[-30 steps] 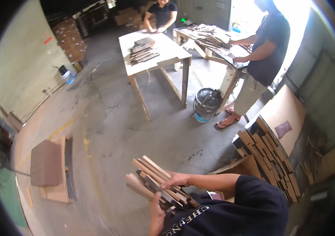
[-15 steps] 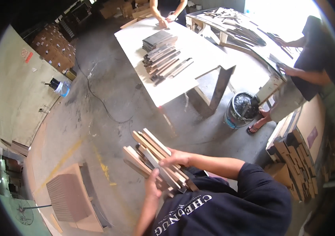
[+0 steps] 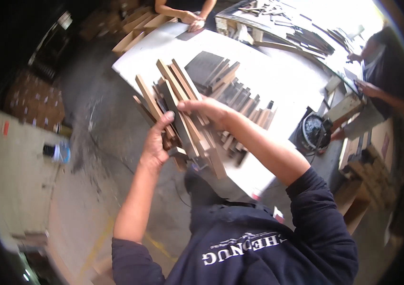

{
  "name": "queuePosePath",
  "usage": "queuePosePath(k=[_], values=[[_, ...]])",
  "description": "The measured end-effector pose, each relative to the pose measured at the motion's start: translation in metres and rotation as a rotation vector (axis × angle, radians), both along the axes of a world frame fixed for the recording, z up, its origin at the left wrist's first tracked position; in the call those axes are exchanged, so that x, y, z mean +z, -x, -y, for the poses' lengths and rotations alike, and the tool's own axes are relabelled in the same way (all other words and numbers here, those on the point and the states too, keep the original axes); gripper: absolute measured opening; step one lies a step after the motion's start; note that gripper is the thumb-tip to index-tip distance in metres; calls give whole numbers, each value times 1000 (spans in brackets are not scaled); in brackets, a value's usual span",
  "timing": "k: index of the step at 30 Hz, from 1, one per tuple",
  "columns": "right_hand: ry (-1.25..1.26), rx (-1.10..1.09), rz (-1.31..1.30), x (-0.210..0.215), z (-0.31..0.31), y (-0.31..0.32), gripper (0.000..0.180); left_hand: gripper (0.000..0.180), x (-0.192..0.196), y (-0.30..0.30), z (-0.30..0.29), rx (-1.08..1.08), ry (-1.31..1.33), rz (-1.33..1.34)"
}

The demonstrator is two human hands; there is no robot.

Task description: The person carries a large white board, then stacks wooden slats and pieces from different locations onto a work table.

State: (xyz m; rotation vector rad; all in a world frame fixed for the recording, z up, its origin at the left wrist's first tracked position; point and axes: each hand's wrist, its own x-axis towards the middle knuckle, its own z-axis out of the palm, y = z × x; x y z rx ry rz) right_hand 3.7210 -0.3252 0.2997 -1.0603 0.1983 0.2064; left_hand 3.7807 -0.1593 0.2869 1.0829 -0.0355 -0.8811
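Observation:
Between my two hands is a loose bundle of wood strips [image 3: 178,121], some pale and some dark-faced, their ends uneven. My left hand [image 3: 156,137] grips the bundle's left side, thumb laid over the strips. From the other side my right hand [image 3: 211,111] clasps it, with the thumb across the top and the other fingers partly hidden. The bundle is held up at the near left edge of a white table [image 3: 259,57]. On that table, just beyond my right hand, lie rows of similar dark and brown strips [image 3: 240,92] and a dark stack of flat pieces [image 3: 204,66].
Across the table a person's hands [image 3: 194,21] rest near its far edge. At right, another person [image 3: 387,71] works by a second table [image 3: 306,40] covered with strips. A bucket [image 3: 315,130] of dark liquid stands by the table legs. Cardboard boxes [image 3: 135,40] sit far left.
I have come forward to the white table, and the bundle is raised from in front of my body to the table's edge. Both hands keep their hold. The far person's hands are now together.

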Motion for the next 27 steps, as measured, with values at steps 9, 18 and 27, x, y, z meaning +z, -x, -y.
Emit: queuePosePath(k=[9,18,27], values=[[251,-273,-76,-43,33,-299,64,44,-38,-324,47,-232,185,-72],[706,-353,-488,-163,56,-380,70,28,-170,-427,68,-428,-277,213],[1398,-301,-570,-123,70,-343,59,65,-179,-416,119,222,-663,467]])
